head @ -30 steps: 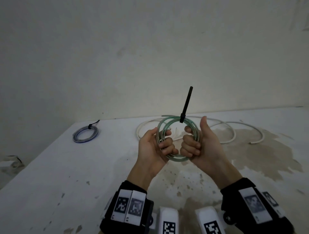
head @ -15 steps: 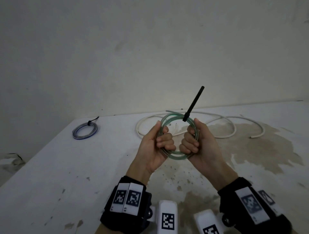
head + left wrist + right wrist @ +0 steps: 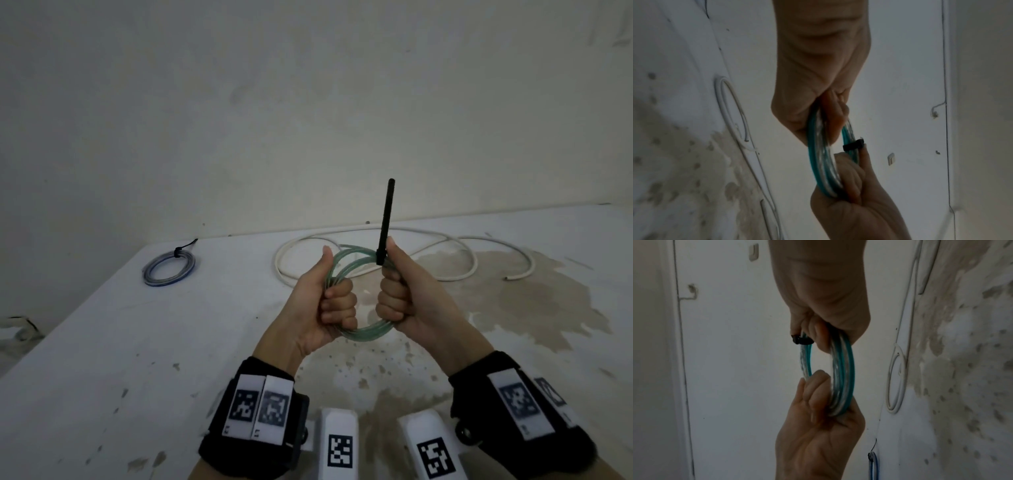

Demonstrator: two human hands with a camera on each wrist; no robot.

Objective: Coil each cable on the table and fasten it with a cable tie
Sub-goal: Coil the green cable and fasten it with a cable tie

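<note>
Both hands hold a coil of clear green cable (image 3: 368, 334) upright above the table. My left hand (image 3: 337, 303) grips the coil's left side, thumb up along the loop. On the right side my right hand (image 3: 394, 298) grips it just below a black cable tie (image 3: 386, 219). The tie's tail stands straight up beside the right thumb. The left wrist view shows the tie's head (image 3: 854, 145) wrapped round the strands of the green coil (image 3: 818, 162). In the right wrist view the tie's head (image 3: 802, 339) sits at my right fingertips.
A long white cable (image 3: 442, 277) lies in loose loops on the white stained table (image 3: 137, 342), behind the hands. A blue-grey coil (image 3: 169, 270) with a black tie lies at the back left. A pale wall rises behind the table.
The tie's tail has swung from leaning right back to upright. Both thumbs have lifted off the coil and now point up. The hands hold the coil throughout.
</note>
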